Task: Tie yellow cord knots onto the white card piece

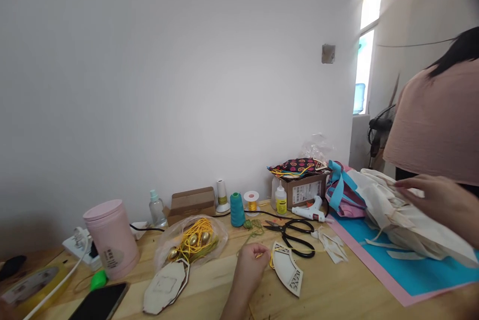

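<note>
Thumb and fingers of my left hand (251, 266) pinch a thin yellow cord (271, 259) at the front middle of the table. This cord runs to the edge of a pale fan-shaped wooden piece (287, 271) with cut-out patterns, lying just right of the hand. Black-handled scissors (295, 232) rest behind it. Far to the right, my right hand (436, 199) reaches over a heap of white cloth (396, 210), fingers stretched out and slightly blurred. Whether its fingertips touch the cloth is unclear.
A glue gun (311, 210), glue bottle (281, 199) and teal thread spool (237, 209) stand behind. Leftward are a bag of yellow cords (194, 240), octagonal pieces (164, 285), a pink canister (112, 240) and a phone (99, 302). A person (437, 110) stands at right.
</note>
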A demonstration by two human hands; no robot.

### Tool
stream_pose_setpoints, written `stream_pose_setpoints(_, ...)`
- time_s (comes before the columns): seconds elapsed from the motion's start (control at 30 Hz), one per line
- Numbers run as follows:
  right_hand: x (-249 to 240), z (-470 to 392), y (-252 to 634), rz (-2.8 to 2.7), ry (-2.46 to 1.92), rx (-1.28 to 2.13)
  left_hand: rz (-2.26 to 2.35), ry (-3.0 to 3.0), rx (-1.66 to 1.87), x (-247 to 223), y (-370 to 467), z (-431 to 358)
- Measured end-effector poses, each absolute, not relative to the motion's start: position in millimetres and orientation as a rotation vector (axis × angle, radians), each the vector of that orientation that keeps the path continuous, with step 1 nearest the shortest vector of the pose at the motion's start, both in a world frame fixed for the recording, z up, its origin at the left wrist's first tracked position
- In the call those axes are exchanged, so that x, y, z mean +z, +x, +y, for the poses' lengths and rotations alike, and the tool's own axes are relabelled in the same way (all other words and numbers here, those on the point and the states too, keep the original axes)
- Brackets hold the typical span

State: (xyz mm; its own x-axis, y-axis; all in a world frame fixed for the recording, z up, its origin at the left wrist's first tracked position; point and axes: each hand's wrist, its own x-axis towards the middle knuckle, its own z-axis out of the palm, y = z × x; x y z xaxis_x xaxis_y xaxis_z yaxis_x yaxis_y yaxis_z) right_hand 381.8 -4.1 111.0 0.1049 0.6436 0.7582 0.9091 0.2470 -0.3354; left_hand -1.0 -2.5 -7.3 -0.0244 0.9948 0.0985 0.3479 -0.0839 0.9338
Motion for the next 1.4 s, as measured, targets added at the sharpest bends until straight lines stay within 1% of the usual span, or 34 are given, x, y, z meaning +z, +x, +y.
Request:
stream_pose_setpoints(0.07, 98, 0, 340, -1.692, -1.548, -0.355, 1.446, 1.514, 1.126, -6, -1, -3)
stream_pose_setpoints(0.27, 51, 16, 177, -2.090, -1.224, 0.001, 1.353, 1.475, 1.161, -1, 0, -7)
stream_pose_setpoints(0.33, 38, 17, 143, -2.316, -1.088, 0.049, 1.339, 1.509, 1.174, 0, 0, -6)
stream_pose_setpoints(0.4, 29, 15, 126, -2.363, -1.041, 0.069, 1.338, 1.553, 1.179, -1, -1, -5)
stream_pose_setpoints(0.6, 13, 13, 131, -2.193, -1.170, 0.316, 1.374, 1.565, 1.142, -10, 0, 2)
stream_pose_setpoints(0.77, 17, 11, 136, -2.237, -1.094, 0.455, 1.334, 1.510, 1.143, -7, 2, 2)
stream_pose_setpoints(0.93, 24, 10, 141, -2.285, -1.101, 0.424, 1.388, 1.440, 1.224, -6, -1, 3)
stream_pose_setpoints(1.17, 15, 19, 144, -2.289, -1.028, 0.321, 1.395, 1.399, 1.307, -11, -3, 1)
stream_pose_setpoints(1.4, 11, 16, 137, -2.212, -1.073, 0.462, 1.326, 1.389, 1.322, -9, -4, 4)
